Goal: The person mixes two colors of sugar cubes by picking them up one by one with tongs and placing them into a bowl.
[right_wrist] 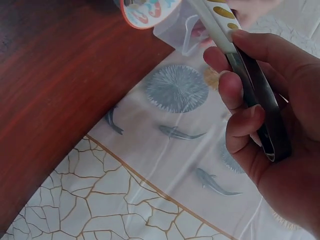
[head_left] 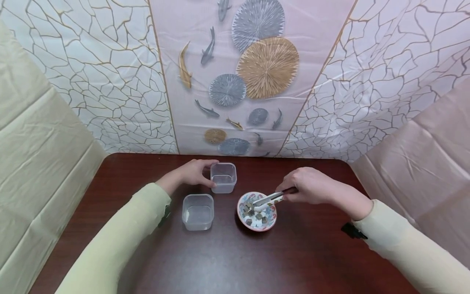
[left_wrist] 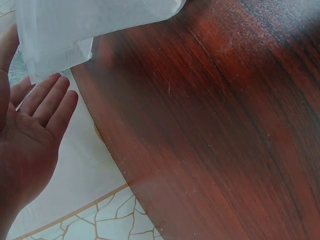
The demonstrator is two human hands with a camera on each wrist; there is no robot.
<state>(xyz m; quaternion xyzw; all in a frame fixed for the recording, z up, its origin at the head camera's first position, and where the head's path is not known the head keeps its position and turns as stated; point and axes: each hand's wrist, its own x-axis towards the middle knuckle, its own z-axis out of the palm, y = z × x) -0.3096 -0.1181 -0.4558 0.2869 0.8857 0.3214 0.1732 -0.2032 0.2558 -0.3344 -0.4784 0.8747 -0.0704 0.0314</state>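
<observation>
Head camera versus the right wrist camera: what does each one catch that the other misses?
Only the head view shows the left hand holding the far clear container, the near clear container, and the small pieces inside the patterned bowl. Only the right wrist view shows the fingers curled round the dark handle end of the tongs. Both show the right hand, tongs, bowl and wooden table.

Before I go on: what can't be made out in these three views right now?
- Tongs tips: too small in the head view to tell if they pinch a piece.
- Bowl: cut off by the right wrist view's top edge, contents unseen.
- Far container: blurred, cropped in the left wrist view.
- Left hand: its fingertip contact is partly hidden behind that container.
</observation>
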